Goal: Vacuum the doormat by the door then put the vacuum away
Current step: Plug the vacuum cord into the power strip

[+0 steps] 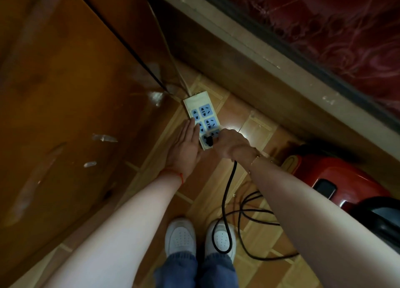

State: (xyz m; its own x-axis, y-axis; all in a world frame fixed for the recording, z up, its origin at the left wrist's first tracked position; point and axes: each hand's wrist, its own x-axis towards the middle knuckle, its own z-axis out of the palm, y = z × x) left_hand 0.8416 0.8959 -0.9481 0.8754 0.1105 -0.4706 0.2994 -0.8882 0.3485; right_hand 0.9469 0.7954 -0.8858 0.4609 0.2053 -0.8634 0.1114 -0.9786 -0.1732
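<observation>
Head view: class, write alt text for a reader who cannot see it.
A person's right hand grips a black plug at a white power strip on the tiled floor, while the left hand steadies the strip. A red vacuum sits to the right.

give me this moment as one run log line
left hand flat on power strip | right hand grips black plug | vacuum at right
</observation>
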